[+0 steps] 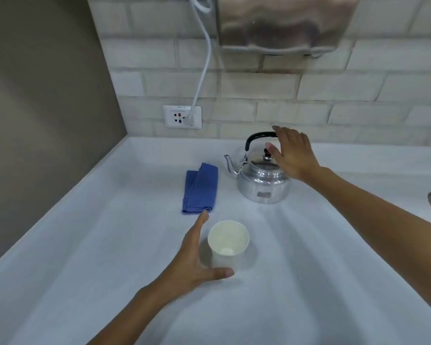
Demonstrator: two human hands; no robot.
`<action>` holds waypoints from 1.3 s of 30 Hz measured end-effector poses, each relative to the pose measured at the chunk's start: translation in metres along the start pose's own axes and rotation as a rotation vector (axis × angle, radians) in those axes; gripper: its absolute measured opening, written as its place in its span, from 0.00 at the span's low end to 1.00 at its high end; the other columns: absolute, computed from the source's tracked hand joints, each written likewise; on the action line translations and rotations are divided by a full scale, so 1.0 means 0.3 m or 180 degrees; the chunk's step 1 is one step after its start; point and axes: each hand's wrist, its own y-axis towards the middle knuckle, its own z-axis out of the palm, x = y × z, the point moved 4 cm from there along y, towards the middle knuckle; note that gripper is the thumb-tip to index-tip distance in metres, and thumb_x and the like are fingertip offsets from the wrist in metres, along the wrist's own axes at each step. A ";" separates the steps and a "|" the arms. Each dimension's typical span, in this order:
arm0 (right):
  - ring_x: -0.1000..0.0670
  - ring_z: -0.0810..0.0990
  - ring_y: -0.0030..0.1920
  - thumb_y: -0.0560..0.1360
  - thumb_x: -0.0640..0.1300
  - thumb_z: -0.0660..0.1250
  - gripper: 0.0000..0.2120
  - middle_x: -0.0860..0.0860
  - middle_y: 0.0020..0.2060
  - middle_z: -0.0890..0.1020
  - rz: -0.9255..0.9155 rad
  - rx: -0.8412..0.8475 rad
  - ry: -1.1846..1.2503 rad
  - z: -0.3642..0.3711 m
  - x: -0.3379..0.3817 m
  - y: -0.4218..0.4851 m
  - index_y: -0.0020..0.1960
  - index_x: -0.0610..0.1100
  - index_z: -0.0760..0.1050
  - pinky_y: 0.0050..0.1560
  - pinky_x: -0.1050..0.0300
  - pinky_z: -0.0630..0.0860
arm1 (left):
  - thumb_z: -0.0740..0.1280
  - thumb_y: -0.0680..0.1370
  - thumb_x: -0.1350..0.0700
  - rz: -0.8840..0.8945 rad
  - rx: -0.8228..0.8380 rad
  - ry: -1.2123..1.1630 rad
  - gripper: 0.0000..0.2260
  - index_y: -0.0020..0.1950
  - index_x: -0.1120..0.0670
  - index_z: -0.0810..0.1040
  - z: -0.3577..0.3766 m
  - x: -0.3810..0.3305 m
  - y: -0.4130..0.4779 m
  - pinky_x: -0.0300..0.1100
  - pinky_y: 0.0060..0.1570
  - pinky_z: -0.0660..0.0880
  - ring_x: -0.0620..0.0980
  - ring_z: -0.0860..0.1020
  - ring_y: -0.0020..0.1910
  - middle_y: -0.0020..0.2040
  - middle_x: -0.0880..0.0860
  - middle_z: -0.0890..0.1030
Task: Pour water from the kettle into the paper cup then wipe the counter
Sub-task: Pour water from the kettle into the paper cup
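Reaching with both hands across the white counter, you bracket the cup and the kettle.

Your left hand is spread wide beside the upright paper cup, thumb curled near its base, grasping nothing. The folded blue cloth lies behind it, its long axis running away from you. The kettle stands upright, spout pointing left toward the cloth; its small label is unreadable. Your right hand arches over the black handle, fingers loosely open, not yet closed.
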 end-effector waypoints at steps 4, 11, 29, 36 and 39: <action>0.39 0.62 0.69 0.80 0.53 0.51 0.25 0.40 0.69 0.66 -0.0032 0.0021 -0.0021 0.021 0.009 0.045 0.72 0.40 0.58 0.70 0.43 0.56 | 0.78 0.57 0.37 -0.0111 0.0142 -0.0193 0.51 0.67 0.26 0.44 0.036 0.007 0.041 0.31 0.64 0.58 0.29 0.58 0.67 0.70 0.30 0.58; 0.37 0.71 0.59 0.80 0.54 0.49 0.24 0.36 0.57 0.76 0.0104 0.0198 -0.0183 0.050 0.039 0.152 0.60 0.37 0.71 0.59 0.42 0.66 | 0.77 0.56 0.36 -0.0186 0.0125 -0.0267 0.40 0.61 0.29 0.58 0.064 0.023 0.096 0.34 0.60 0.68 0.34 0.69 0.62 0.62 0.34 0.70; 0.43 0.72 0.29 0.77 0.60 0.51 0.31 0.45 0.21 0.70 0.0194 -0.0040 -0.0130 0.060 0.025 0.237 0.24 0.40 0.65 0.30 0.58 0.64 | 0.78 0.62 0.45 -0.0251 -0.0534 -0.0631 0.39 0.63 0.38 0.55 0.069 0.077 0.199 0.20 0.49 0.66 0.31 0.67 0.59 0.60 0.35 0.67; 0.46 0.64 0.24 0.77 0.57 0.55 0.29 0.48 0.17 0.63 0.0174 -0.0166 -0.0271 0.025 0.035 0.190 0.22 0.42 0.61 0.28 0.59 0.58 | 0.77 0.61 0.42 -0.0182 -0.0493 -0.0516 0.37 0.60 0.32 0.55 0.070 0.079 0.199 0.18 0.48 0.64 0.25 0.65 0.57 0.59 0.33 0.66; 0.46 0.64 0.23 0.76 0.57 0.55 0.29 0.49 0.16 0.63 0.0071 -0.0230 -0.0358 -0.024 0.042 0.154 0.21 0.42 0.65 0.27 0.60 0.57 | 0.77 0.60 0.39 -0.0155 -0.0501 -0.0491 0.40 0.63 0.37 0.56 0.072 0.075 0.201 0.22 0.51 0.66 0.34 0.68 0.58 0.59 0.34 0.68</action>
